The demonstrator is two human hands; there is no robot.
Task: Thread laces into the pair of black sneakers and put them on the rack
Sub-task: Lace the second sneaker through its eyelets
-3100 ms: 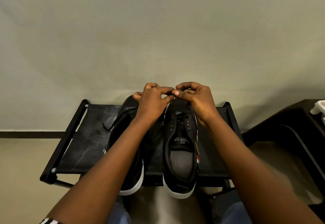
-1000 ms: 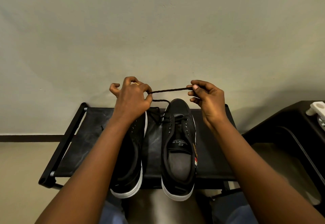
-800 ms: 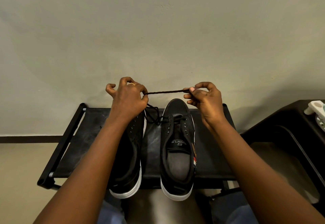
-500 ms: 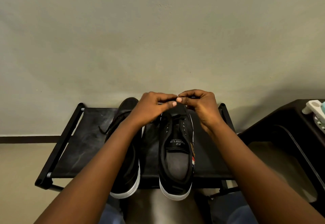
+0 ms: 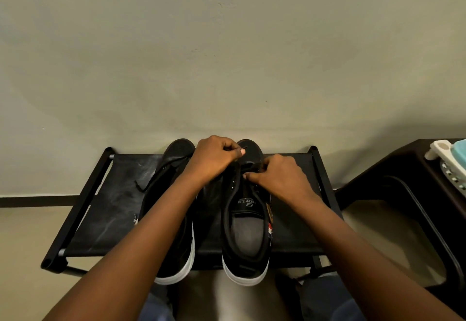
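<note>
Both hands [image 5: 249, 166] curled, pinching lace [image 5: 248, 168] over right sneaker's [image 5: 245, 219] eyelets

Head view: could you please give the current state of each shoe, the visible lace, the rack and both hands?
Right sneaker: upright on rack, being laced near the toe.
Left sneaker: upright on rack, partly behind the left forearm.
Loose lace end: lying free on rack beside left sneaker.
Rack: holds both sneakers.
Left hand: fingers curled, pinching lace.
Right hand: fingers curled at the eyelets.
</note>
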